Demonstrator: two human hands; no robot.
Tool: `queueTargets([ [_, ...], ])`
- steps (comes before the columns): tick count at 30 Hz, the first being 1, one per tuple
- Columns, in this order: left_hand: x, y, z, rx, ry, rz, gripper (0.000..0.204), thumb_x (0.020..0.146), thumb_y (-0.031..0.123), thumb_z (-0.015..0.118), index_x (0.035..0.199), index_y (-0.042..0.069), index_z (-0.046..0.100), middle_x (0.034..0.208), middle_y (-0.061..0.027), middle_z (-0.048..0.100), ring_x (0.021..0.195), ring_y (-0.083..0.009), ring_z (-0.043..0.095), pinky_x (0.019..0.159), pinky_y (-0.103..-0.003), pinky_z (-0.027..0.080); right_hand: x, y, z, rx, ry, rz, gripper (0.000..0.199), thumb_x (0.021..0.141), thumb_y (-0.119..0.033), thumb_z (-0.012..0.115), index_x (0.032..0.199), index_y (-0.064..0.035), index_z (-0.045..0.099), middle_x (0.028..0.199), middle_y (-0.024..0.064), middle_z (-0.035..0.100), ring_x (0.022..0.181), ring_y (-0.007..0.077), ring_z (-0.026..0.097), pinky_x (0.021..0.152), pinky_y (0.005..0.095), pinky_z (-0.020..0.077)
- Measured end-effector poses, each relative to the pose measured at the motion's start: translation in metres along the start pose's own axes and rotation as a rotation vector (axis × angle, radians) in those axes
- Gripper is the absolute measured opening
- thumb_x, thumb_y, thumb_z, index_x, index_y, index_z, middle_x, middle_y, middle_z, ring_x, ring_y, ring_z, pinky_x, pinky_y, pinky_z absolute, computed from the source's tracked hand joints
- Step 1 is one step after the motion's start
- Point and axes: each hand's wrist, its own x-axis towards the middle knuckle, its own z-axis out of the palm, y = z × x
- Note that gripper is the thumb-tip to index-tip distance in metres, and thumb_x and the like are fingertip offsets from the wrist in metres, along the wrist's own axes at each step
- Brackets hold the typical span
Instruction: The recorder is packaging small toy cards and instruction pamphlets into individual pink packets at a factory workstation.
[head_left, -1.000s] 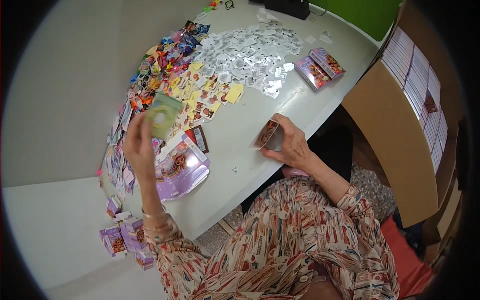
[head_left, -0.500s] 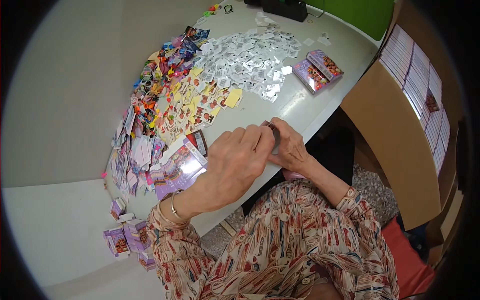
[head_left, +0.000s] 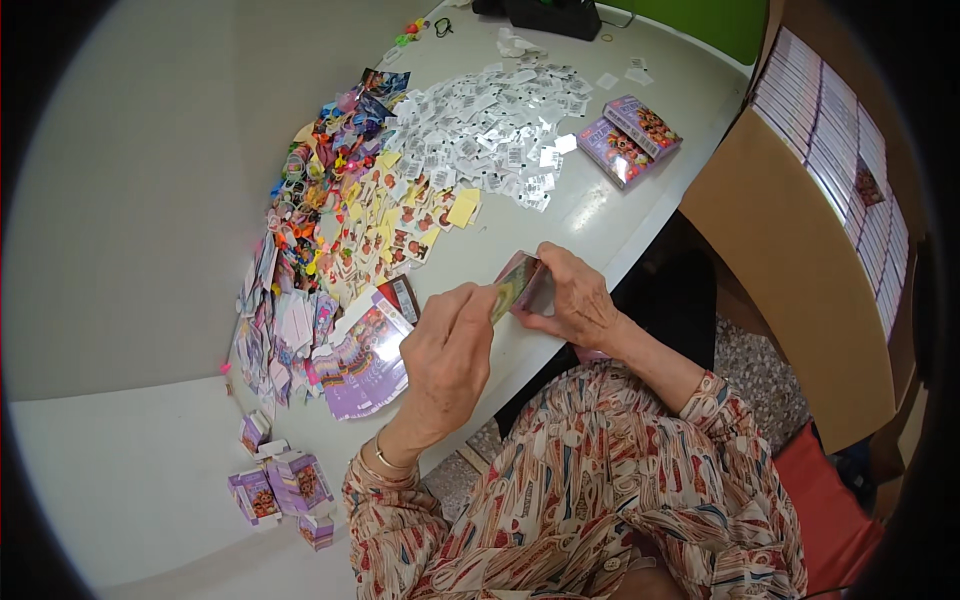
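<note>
My right hand (head_left: 580, 302) is wrapped round a small open carton (head_left: 541, 297), tilted above the table's near edge. Between the fingertips of my left hand (head_left: 452, 350) is a flat greenish-yellow card or packet (head_left: 508, 296), its far end at the carton's mouth. How far it reaches inside cannot be made out. Beside my left hand lies a fanned stack of flat purple cartons (head_left: 365, 362), with a dark red and black packet (head_left: 400, 297) at its edge.
Piles of small clear packets (head_left: 490, 120), yellow-backed picture cards (head_left: 395, 215) and colourful trinkets (head_left: 300, 215) cover the table's left and far parts. Two filled purple boxes (head_left: 618, 150) lie far right. A large cardboard box (head_left: 790, 260) holds rows of boxes. Small purple cartons (head_left: 300, 478) sit lower left.
My left hand has drawn back left and down from the carton, and the greenish-yellow card now shows in its fingers. My right hand has stayed nearly in place with the carton.
</note>
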Motion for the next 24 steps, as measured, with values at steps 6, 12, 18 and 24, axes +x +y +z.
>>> queueTargets([
  [6, 0.036, 0.02, -0.012, 0.317, -0.221, 0.104, 0.038, 0.07, -0.006, 0.062, 0.108, 0.0, 0.059, 0.096, -0.0105, 0.06, 0.08, -0.0252, 0.059, 0.064, -0.035, 0.048, -0.003, 0.0, -0.001, 0.028, 0.003, 0.016, 0.098, 0.057, -0.017, 0.087, 0.132, -0.0029, 0.026, 0.118, 0.0197, 0.051, 0.095, 0.0371, 0.058, 0.081, 0.0415, 0.0492],
  [12, 0.061, 0.015, -0.008, 0.299, -0.522, 0.231, 0.043, 0.071, -0.004, 0.062, 0.113, 0.001, 0.057, 0.101, -0.0115, 0.06, 0.084, -0.0264, 0.061, 0.067, -0.037, 0.05, -0.002, -0.005, -0.001, 0.046, 0.018, 0.043, 0.098, 0.056, -0.016, 0.087, 0.132, -0.0027, 0.027, 0.116, 0.0194, 0.052, 0.094, 0.0368, 0.058, 0.08, 0.0416, 0.0493],
  [18, 0.02, 0.016, 0.001, -0.183, -0.125, -0.201, 0.028, 0.081, -0.001, 0.064, 0.108, -0.002, 0.055, 0.096, -0.0155, 0.059, 0.079, -0.0316, 0.061, 0.066, -0.036, 0.052, -0.002, -0.001, -0.004, 0.005, 0.01, 0.011, 0.099, 0.06, -0.023, 0.087, 0.134, -0.0029, 0.024, 0.118, 0.0224, 0.051, 0.097, 0.0388, 0.059, 0.081, 0.0415, 0.0513],
  [24, 0.001, 0.008, 0.008, 0.189, 0.008, -0.029, 0.028, 0.079, -0.004, 0.064, 0.106, -0.002, 0.056, 0.084, -0.0121, 0.059, 0.069, -0.0256, 0.059, 0.057, -0.034, 0.048, 0.0, -0.001, -0.003, 0.0, -0.007, 0.012, 0.101, 0.059, -0.023, 0.088, 0.133, -0.0031, 0.023, 0.119, 0.0228, 0.05, 0.098, 0.039, 0.059, 0.082, 0.0409, 0.0511],
])
